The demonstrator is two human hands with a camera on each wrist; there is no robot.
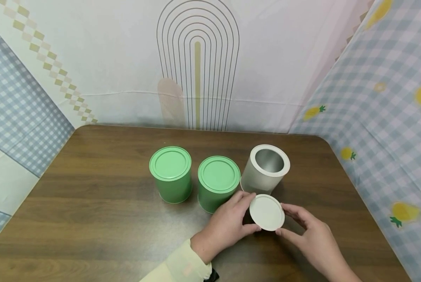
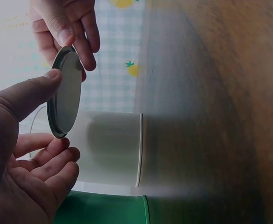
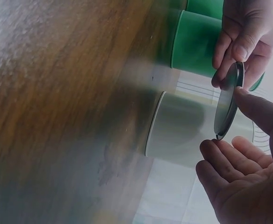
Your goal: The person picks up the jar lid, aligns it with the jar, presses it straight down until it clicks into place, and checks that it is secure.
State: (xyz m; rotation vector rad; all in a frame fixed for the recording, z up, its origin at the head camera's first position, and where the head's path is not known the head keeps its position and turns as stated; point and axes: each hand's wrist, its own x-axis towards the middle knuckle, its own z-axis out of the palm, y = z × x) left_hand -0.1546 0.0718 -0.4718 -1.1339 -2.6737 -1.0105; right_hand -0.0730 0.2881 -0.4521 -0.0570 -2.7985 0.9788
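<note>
Between both hands a round white lid point(image 1: 267, 212) is held up above the table, in front of the white can. My left hand point(image 1: 229, 221) pinches its left edge with thumb and fingertips. On the opposite edge, my right hand point(image 1: 312, 235) pinches it the same way. The white can point(image 1: 261, 180) stands upright just behind, its top uncovered and its metallic inside showing. In the left wrist view the lid point(image 2: 68, 93) appears nearly edge-on, its rimmed underside visible. A green can point(image 1: 215, 199) with its lid on stands beside my left hand, which overlaps its lower right side.
A second lidded green can point(image 1: 173, 186) stands farther left on the brown wooden table point(image 1: 90, 219). Behind the table hangs a white cloth point(image 1: 119, 58) with an arch pattern. A checked cloth point(image 1: 383, 129) with pineapples drapes along the right side.
</note>
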